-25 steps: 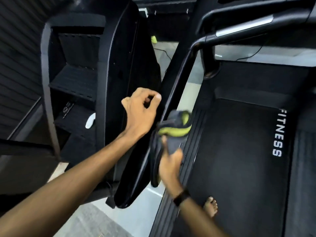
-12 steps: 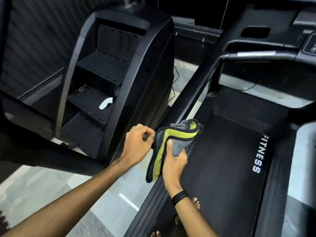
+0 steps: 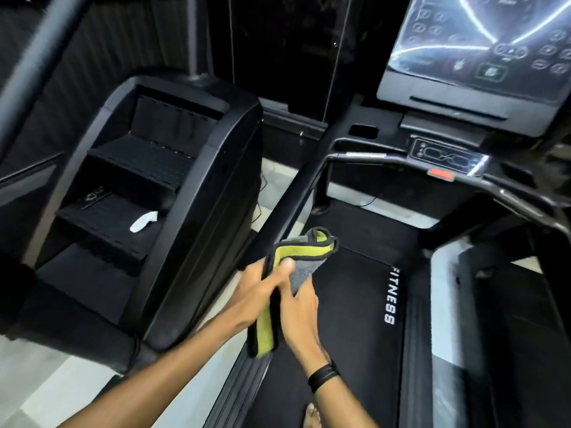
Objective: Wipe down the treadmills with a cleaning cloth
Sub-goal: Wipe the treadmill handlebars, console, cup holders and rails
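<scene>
Fingers [image 3: 285, 267] of both hands grip the cleaning cloth [image 3: 301, 253]

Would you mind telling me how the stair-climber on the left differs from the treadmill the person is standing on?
The stair-climber presents stacked ribbed steps, while the treadmill has one flat belt printed FITNESS. The treadmill carries a console screen and a handrail; no screen shows on the stair-climber. A small white object lies on a stair-climber step, whereas the treadmill belt holds only a bare foot. Both are black and stand side by side.
</scene>
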Action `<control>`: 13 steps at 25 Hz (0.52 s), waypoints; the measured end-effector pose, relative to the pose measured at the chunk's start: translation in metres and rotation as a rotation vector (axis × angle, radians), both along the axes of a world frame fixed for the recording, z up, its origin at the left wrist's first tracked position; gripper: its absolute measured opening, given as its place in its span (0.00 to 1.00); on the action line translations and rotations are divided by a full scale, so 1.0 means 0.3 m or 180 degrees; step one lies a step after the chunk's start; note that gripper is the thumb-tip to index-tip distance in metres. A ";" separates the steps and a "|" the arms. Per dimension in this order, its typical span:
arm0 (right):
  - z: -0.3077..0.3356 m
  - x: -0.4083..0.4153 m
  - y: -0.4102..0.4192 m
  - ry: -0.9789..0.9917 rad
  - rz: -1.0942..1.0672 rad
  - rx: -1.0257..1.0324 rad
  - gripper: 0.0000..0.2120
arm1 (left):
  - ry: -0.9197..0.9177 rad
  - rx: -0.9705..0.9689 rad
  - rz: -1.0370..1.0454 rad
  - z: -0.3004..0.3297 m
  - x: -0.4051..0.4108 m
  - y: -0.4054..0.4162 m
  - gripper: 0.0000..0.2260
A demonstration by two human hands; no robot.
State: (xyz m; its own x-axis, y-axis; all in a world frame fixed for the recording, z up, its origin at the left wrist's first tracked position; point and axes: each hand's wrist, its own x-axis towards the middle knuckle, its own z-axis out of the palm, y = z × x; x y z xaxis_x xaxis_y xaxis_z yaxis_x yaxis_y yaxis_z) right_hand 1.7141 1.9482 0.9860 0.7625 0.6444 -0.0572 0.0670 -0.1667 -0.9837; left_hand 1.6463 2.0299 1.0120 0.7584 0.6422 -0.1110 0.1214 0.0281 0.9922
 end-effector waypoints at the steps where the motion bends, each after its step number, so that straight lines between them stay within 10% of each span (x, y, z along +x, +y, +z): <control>1: 0.010 0.006 -0.027 -0.0110 0.0128 -0.0038 0.15 | 0.0019 0.0142 -0.0023 0.009 0.030 -0.019 0.18; 13: 0.036 0.352 -0.638 -0.0516 -0.0415 -0.0626 0.37 | 0.0205 0.1421 -0.0930 0.078 0.472 -0.461 0.22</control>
